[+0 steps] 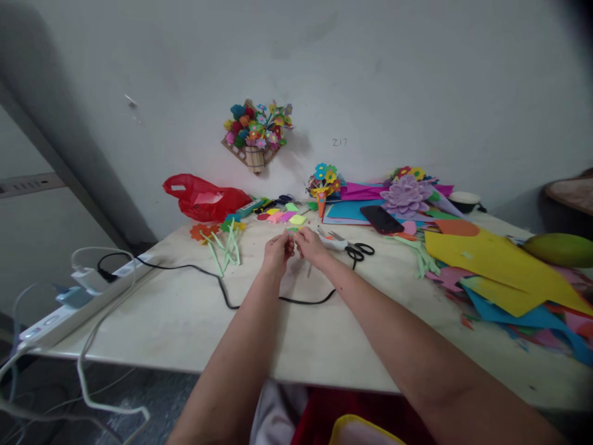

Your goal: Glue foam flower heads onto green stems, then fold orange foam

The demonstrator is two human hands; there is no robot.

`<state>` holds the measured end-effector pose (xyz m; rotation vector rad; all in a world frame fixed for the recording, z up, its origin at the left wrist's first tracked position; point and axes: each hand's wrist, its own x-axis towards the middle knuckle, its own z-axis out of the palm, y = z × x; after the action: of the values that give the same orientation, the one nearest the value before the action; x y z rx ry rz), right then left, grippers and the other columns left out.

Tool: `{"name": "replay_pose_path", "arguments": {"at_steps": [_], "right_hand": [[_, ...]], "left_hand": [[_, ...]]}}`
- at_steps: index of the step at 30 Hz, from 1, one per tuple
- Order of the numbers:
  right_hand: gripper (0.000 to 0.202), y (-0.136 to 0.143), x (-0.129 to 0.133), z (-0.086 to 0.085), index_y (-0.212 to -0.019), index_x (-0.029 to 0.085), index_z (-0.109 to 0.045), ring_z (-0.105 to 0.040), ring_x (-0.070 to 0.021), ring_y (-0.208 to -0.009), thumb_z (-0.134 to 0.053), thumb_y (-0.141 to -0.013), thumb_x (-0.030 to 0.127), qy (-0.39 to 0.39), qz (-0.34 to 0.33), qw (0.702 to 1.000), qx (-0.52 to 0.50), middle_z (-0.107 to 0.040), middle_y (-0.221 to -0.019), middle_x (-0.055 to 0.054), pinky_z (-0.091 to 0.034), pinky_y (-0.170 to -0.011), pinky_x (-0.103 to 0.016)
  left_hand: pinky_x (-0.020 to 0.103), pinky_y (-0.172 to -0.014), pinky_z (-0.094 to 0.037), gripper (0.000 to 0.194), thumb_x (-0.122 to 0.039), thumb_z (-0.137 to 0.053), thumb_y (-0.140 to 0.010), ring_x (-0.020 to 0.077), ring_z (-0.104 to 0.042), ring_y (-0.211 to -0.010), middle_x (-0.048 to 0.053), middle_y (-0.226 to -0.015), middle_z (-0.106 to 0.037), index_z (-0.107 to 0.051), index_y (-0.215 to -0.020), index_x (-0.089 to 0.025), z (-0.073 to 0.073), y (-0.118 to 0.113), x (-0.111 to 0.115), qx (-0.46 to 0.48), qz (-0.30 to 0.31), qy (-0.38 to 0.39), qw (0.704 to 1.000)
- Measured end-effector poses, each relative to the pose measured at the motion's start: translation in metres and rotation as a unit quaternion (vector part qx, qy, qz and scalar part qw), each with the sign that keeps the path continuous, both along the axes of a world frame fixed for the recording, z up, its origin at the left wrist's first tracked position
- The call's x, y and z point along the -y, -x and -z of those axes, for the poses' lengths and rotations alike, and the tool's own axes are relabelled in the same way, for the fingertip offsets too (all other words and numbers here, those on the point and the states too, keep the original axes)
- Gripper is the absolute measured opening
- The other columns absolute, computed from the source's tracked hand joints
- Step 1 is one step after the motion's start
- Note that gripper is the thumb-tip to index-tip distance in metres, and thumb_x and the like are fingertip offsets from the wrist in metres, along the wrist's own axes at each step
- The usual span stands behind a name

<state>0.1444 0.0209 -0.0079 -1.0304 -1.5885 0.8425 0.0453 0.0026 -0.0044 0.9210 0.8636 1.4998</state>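
My left hand (278, 252) and my right hand (309, 244) meet above the middle of the table, fingertips pinched together. A small green piece (293, 229) shows between them; its full shape is hidden by the fingers. Just right of my right hand lies a white tool with a black cord (331, 242), perhaps a glue gun, partly covered by the hand. Black-handled scissors (359, 250) rest beside it. Behind my hands are several bright cut pieces (287, 215) in pink, yellow, purple and green. Pale green strips (230, 247) lie to the left, near an orange flower shape (204, 232).
A black cord (306, 302) runs across the table to a power strip (83, 303) at the left edge. A red plastic bag (204, 198) stands back left. On the right are a phone (380, 219), a purple flower (406, 196) and piled coloured sheets (504, 266).
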Motion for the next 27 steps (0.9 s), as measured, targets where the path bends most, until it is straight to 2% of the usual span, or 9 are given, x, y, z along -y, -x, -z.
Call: {"name": "replay_pose_path", "arguments": {"at_steps": [5, 8, 11, 15, 17, 20, 23, 27], "right_hand": [[0.021, 0.002, 0.006, -0.003, -0.066, 0.020, -0.040, -0.038, -0.0063, -0.039, -0.045, -0.081, 0.033, -0.007, -0.026, 1.000, 0.001, -0.042, -0.047, 0.008, -0.029, -0.039, -0.019], [0.023, 0.007, 0.013, -0.008, -0.063, 0.020, -0.040, -0.039, -0.0058, -0.039, -0.048, -0.080, 0.032, -0.018, -0.075, 0.997, 0.003, -0.041, -0.044, 0.008, -0.031, -0.040, -0.018], [0.022, 0.009, 0.016, -0.013, -0.063, 0.019, -0.042, -0.042, -0.0060, -0.038, -0.052, -0.078, 0.032, 0.017, -0.106, 0.993, -0.047, -0.045, -0.044, 0.008, -0.035, -0.040, -0.018], [0.019, -0.002, 0.009, -0.014, -0.061, 0.016, -0.046, -0.049, -0.0068, -0.041, -0.063, -0.067, 0.022, 0.066, -0.044, 0.989, -0.128, -0.051, -0.045, 0.006, -0.042, -0.043, -0.019], [0.021, -0.008, 0.004, -0.013, -0.061, 0.016, -0.046, -0.050, -0.0071, -0.040, -0.067, -0.062, 0.020, 0.075, -0.021, 0.983, -0.164, -0.051, -0.044, 0.006, -0.044, -0.042, -0.019], [0.023, -0.013, 0.001, -0.014, -0.061, 0.016, -0.047, -0.050, -0.0075, -0.039, -0.070, -0.058, 0.021, 0.080, -0.021, 0.979, -0.187, -0.052, -0.044, 0.006, -0.044, -0.040, -0.020], [0.023, -0.014, 0.001, -0.014, -0.061, 0.015, -0.050, -0.049, -0.0071, -0.038, -0.070, -0.058, 0.025, 0.076, -0.033, 0.979, -0.189, -0.054, -0.046, 0.004, -0.043, -0.038, -0.019], [0.019, -0.011, 0.001, -0.012, -0.062, 0.014, -0.052, -0.045, -0.0053, -0.037, -0.065, -0.064, 0.027, 0.080, -0.043, 0.980, -0.174, -0.054, -0.049, 0.004, -0.039, -0.035, -0.018]], "left_hand": [[0.020, -0.042, -0.030, 0.024, -0.033, -0.063, -0.067, 0.0057, -0.040, -0.041, -0.003, -0.047, -0.047, -0.051, -0.059, -0.013, 0.001, 0.002, -0.002, 0.020, -0.001, 0.007, 1.000], [0.020, -0.042, -0.030, 0.023, -0.031, -0.062, -0.067, 0.0061, -0.040, -0.041, -0.004, -0.047, -0.046, -0.049, -0.059, -0.014, 0.002, 0.008, -0.006, 0.052, -0.029, 0.011, 0.998], [0.021, -0.042, -0.031, 0.024, -0.033, -0.060, -0.069, 0.0071, -0.042, -0.042, -0.003, -0.047, -0.046, -0.049, -0.060, -0.015, 0.002, 0.014, -0.008, 0.058, -0.011, 0.006, 0.998], [0.020, -0.042, -0.031, 0.027, -0.037, -0.062, -0.068, 0.0054, -0.039, -0.041, -0.004, -0.047, -0.045, -0.050, -0.062, -0.014, 0.000, 0.017, -0.008, 0.057, 0.002, 0.016, 0.998], [0.019, -0.041, -0.030, 0.030, -0.039, -0.065, -0.064, 0.0053, -0.039, -0.040, -0.005, -0.046, -0.043, -0.048, -0.061, -0.015, -0.001, 0.019, -0.007, 0.036, -0.012, 0.012, 0.999], [0.020, -0.040, -0.030, 0.033, -0.036, -0.071, -0.057, 0.0057, -0.039, -0.041, -0.005, -0.046, -0.044, -0.045, -0.058, -0.016, -0.002, 0.024, -0.007, 0.006, -0.050, -0.008, 0.999], [0.020, -0.040, -0.030, 0.032, -0.030, -0.072, -0.054, 0.0053, -0.038, -0.040, -0.005, -0.046, -0.044, -0.043, -0.054, -0.016, -0.002, 0.028, -0.007, 0.013, -0.069, -0.017, 0.997], [0.018, -0.042, -0.032, 0.030, -0.027, -0.073, -0.055, 0.0042, -0.039, -0.043, -0.004, -0.048, -0.046, -0.046, -0.053, -0.014, -0.003, 0.026, -0.005, 0.042, -0.022, -0.036, 0.998]]}}
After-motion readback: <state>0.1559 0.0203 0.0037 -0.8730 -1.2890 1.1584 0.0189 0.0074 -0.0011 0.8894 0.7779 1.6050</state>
